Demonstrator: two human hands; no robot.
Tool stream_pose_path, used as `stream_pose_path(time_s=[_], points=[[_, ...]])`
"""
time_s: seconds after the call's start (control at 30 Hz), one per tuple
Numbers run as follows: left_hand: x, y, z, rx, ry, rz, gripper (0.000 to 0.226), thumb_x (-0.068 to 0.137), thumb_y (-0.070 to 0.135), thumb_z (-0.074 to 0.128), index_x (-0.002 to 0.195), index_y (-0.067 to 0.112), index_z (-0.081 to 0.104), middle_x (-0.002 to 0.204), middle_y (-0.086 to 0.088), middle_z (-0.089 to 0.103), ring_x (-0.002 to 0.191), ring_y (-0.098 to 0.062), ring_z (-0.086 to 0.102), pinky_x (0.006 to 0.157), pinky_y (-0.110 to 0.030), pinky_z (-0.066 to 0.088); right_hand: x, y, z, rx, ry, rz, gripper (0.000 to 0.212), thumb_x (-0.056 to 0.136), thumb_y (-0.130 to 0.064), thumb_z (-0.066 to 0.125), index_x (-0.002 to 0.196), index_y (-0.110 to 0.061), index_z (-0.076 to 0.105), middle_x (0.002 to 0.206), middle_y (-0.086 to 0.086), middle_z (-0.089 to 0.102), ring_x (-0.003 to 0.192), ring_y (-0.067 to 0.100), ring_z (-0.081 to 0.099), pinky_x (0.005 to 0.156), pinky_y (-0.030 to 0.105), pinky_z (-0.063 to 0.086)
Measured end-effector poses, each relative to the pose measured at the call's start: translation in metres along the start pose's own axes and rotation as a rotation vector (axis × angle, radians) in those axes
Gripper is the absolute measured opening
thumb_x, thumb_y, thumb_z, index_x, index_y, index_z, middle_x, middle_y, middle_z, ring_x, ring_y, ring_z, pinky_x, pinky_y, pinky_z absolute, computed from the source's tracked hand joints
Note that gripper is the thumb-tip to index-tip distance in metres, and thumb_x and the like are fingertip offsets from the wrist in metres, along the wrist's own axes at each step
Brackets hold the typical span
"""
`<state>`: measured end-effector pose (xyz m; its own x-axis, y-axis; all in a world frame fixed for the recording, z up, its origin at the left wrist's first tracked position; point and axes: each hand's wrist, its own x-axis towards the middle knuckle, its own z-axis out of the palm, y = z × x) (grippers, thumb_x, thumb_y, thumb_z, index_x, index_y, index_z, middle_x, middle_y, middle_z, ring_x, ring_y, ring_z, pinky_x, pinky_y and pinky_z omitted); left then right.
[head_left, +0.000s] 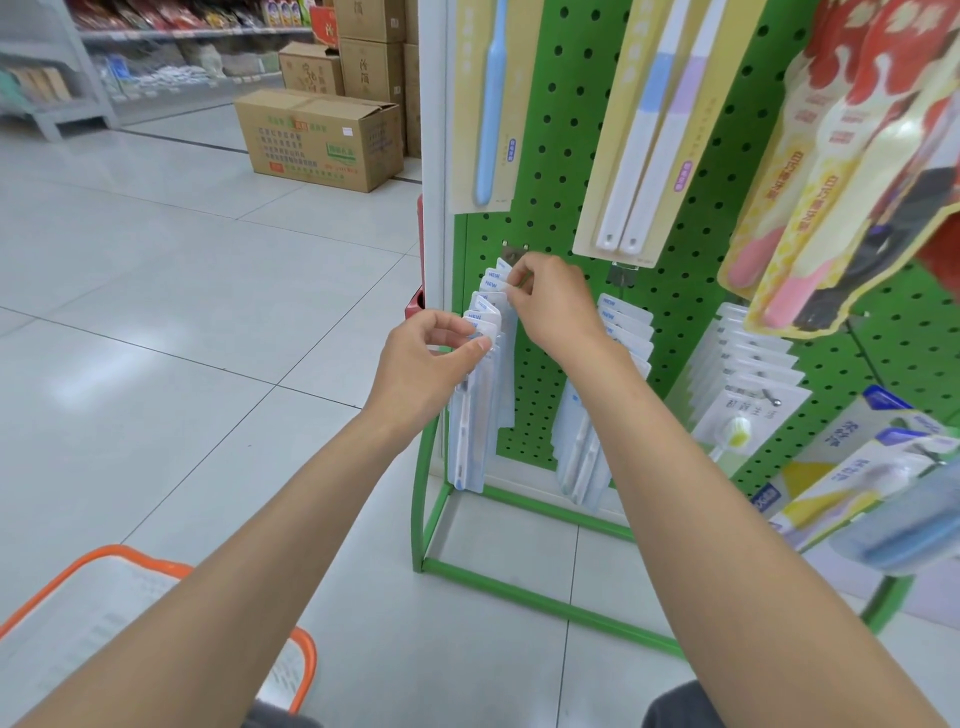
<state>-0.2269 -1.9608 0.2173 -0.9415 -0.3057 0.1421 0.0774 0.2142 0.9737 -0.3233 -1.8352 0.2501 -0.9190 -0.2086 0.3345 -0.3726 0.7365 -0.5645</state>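
A green pegboard rack (566, 171) holds hanging toothbrush packs. At its lower left hangs a row of white packs marked NEW (475, 415) on one hook. My left hand (431, 358) pinches the tops of the front packs of that row between thumb and fingers. My right hand (550, 301) is just behind, its fingertips pinching the top of a pack further back near the hook's base. The hook itself is mostly hidden by my hands.
More rows of white packs (613, 374) hang to the right, bigger toothbrush cards (488, 104) above. An orange-rimmed basket (156, 597) sits on the tiled floor at lower left. Cardboard boxes (322, 137) stand behind the rack, store shelves (130, 52) beyond.
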Motion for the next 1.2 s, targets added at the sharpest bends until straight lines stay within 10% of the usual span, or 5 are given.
stream_pose_path(time_s=[0.67,0.87,1.2], points=[[-0.005,0.008,0.002,0.019,0.005,0.012,0.007,0.089,0.020,0.070,0.091,0.020,0.063,0.090,0.003,0.067,0.068,-0.012,0.063,0.078,-0.040,0.056,-0.025,-0.010,-0.007,-0.271,0.034,-0.001,0.013,0.091,0.003,0.048,0.086,-0.005,0.057,0.083,0.012,0.063,0.078,0.032,0.061,0.061,0.035,0.047],[-0.008,0.011,0.001,0.023,0.015,0.012,0.009,0.091,0.019,0.068,0.096,0.015,0.063,0.087,0.005,0.065,0.067,-0.010,0.063,0.077,-0.039,0.056,-0.040,-0.013,-0.016,-0.388,0.110,-0.127,0.038,0.092,0.003,0.048,0.128,-0.009,0.049,0.086,0.011,0.066,0.070,0.031,0.050,0.057,0.032,0.034],[-0.021,0.005,0.003,0.113,0.005,-0.006,0.015,0.088,0.019,0.071,0.084,0.018,0.057,0.083,0.003,0.063,0.070,-0.016,0.065,0.078,-0.038,0.054,-0.071,-0.005,-0.034,-0.291,0.175,-0.186,0.031,0.093,-0.012,0.047,0.121,-0.017,0.059,0.088,0.002,0.069,0.089,0.024,0.054,0.062,0.034,0.038]])
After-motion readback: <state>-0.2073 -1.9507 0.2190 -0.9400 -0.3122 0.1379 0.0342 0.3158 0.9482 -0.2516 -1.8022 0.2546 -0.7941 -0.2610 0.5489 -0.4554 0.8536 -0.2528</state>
